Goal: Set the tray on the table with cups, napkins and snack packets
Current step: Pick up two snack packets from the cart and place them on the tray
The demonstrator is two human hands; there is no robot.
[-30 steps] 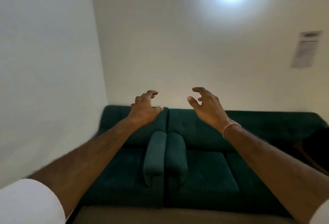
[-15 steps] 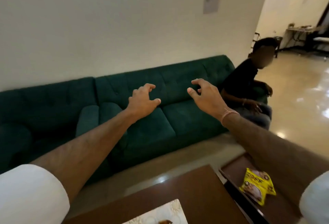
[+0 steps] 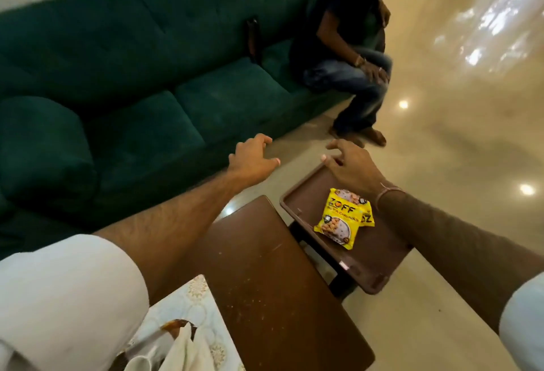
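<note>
Since half a second ago my view has dropped: the wall is nearly gone from frame and the brown tray [image 3: 297, 202], then cut off at lower right, now shows almost whole right of centre. Both hands are spread, fingers curled, holding nothing. My left hand [image 3: 251, 158] hovers over bare floor [image 3: 459, 123] at centre; my right hand [image 3: 351, 169] sits above the tray's far edge, contact unclear. Two yellow glossy snack packets [image 3: 343, 219] lie overlapped on the tray, which is smooth, with rounded corners and a raised rim. It rests on a dark stand just beside the speckled wooden table [image 3: 270, 276] at lower centre. A patterned cloth [image 3: 200, 300] covers the table's lower-left corner. Polished beige floor opens wide at right. A green plush sofa [image 3: 141, 55] fills the upper left, a seated person [image 3: 350, 38] at its end.
</note>
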